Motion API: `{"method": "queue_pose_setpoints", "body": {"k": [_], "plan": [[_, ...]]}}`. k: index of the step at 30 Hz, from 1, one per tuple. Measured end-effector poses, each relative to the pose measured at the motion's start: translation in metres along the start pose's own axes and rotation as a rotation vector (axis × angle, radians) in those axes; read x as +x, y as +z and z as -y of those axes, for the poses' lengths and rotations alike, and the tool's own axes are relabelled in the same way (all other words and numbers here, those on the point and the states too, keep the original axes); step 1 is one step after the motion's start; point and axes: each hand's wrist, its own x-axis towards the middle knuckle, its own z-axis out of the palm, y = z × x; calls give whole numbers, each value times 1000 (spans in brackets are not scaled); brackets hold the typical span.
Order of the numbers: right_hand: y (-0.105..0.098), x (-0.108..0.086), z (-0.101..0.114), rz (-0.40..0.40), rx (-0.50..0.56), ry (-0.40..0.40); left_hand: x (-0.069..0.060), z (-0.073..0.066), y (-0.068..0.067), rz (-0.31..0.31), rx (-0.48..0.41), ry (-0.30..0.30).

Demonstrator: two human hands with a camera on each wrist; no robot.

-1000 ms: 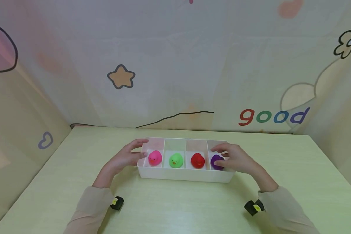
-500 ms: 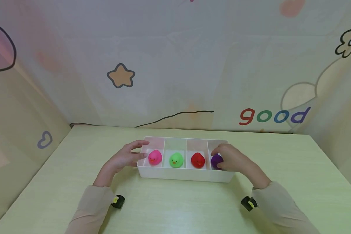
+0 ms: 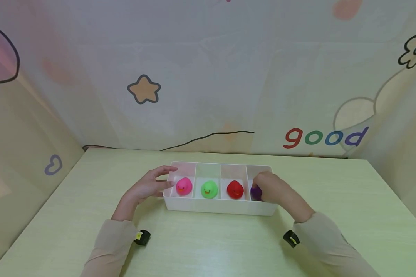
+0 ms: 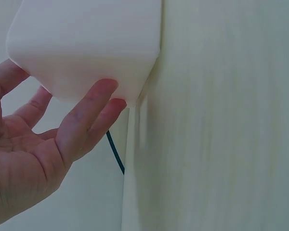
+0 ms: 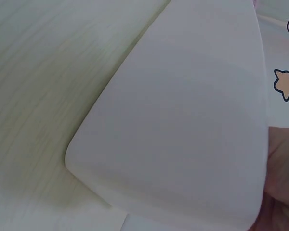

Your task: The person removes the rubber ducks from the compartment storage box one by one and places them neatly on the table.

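Observation:
A white divided tray (image 3: pixel 222 206) holds a pink rubber duck (image 3: pixel 184 186), a green one (image 3: pixel 209 189), a red one (image 3: pixel 235 190) and a purple duck (image 3: pixel 255 193), each in its own compartment. My right hand (image 3: pixel 274 187) reaches down into the rightmost compartment and grips the purple duck, covering much of it. In the right wrist view, the tray's wall hides most of that hand. At the tray's left end, my left hand (image 3: pixel 148 186) rests relaxed fingers against the wall. The left wrist view shows these fingertips (image 4: pixel 106 86) touching the tray's end.
The pale wooden table (image 3: pixel 208 242) meets a printed cloth backdrop (image 3: pixel 208 77) behind the tray. Black wrist devices sit at the left cuff (image 3: pixel 143 237) and right cuff (image 3: pixel 291 238).
My right hand has moved left and down into the rightmost compartment, and its fingers have closed round the purple duck. The left hand, tray and other ducks have stayed in place.

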Motion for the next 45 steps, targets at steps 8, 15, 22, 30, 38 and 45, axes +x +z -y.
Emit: {"method": "queue_pose_setpoints", "body": {"k": [8, 15, 22, 30, 38, 45], "plan": [[2, 0, 0, -32, -37, -12, 0, -1, 1, -11, -2, -13], [-1, -3, -2, -45, 72, 0, 0, 0, 1, -18, -12, -9], [-2, -10, -12, -170, 177, -81, 1, 0, 1, -22, -4, -17], [-11, -16, -21, -284, 294, -79, 0, 0, 1, -6, -24, -3], [-14, -17, -30, -338, 429, 21, 0, 1, 0, -12, -12, -15], [-20, -17, -41, -367, 535, 96, -1, 1, 1, -4, -16, 2]]}}
